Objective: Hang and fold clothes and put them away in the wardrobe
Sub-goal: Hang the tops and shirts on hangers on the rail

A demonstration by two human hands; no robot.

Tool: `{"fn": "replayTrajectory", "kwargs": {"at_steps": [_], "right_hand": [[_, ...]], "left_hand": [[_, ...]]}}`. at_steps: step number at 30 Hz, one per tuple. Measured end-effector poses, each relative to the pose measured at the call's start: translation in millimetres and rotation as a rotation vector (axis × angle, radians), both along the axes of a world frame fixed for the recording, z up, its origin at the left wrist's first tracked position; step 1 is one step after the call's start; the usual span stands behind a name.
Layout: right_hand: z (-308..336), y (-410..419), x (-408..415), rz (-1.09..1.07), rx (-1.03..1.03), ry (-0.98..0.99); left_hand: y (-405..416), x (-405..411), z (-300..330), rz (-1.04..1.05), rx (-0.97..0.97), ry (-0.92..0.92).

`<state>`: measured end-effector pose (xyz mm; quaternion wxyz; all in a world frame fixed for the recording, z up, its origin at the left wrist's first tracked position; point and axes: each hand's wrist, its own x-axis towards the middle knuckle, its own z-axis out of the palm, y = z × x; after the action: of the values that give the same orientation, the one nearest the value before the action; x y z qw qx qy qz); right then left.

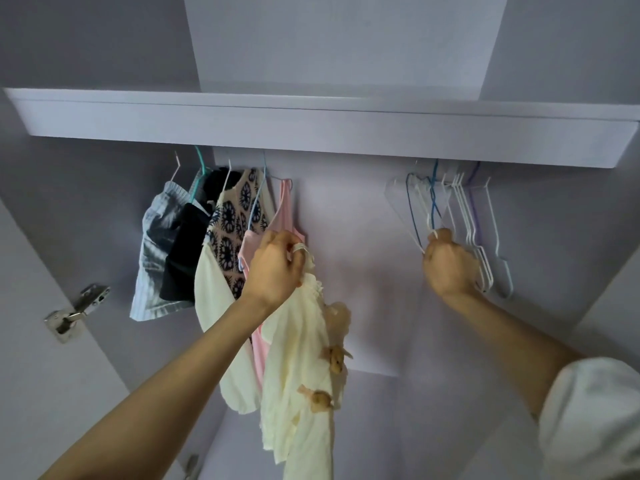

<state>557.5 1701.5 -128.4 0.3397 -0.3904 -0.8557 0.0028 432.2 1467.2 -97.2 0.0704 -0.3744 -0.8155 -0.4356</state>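
Observation:
My left hand [275,266] grips the top of a cream top [301,375] with brown bows, which hangs down inside the wardrobe. Just left of it, on hangers under the shelf, are a pink top [284,216], a patterned cream top [232,223], a dark garment [185,244] and a striped light-blue garment [152,237]. At the right, my right hand [450,265] is curled round the bottom of a white hanger [429,223] in a bunch of empty hangers [464,216]. The rail itself is hidden behind the shelf edge.
A lilac shelf [311,128] runs across the top. The wardrobe's back wall [363,254] shows between the hung clothes and the hangers. A metal door hinge [74,311] sits on the left side panel.

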Motion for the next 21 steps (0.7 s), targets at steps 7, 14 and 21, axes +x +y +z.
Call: {"fn": "replayTrajectory", "kwargs": {"at_steps": [7, 14, 21], "right_hand": [[-3.1, -36.0, -4.6, 0.212, -0.183, 0.282], [-74.4, -112.6, 18.3, 0.342, -0.443, 0.451], [-119.5, -180.4, 56.4, 0.419, -1.009, 0.637]], "left_hand": [[-18.3, -8.4, -6.0, 0.103, -0.072, 0.061], [-58.0, -1.4, -29.1, 0.068, 0.157, -0.548], [-111.9, 13.1, -57.3, 0.075, 0.144, -0.572]]}}
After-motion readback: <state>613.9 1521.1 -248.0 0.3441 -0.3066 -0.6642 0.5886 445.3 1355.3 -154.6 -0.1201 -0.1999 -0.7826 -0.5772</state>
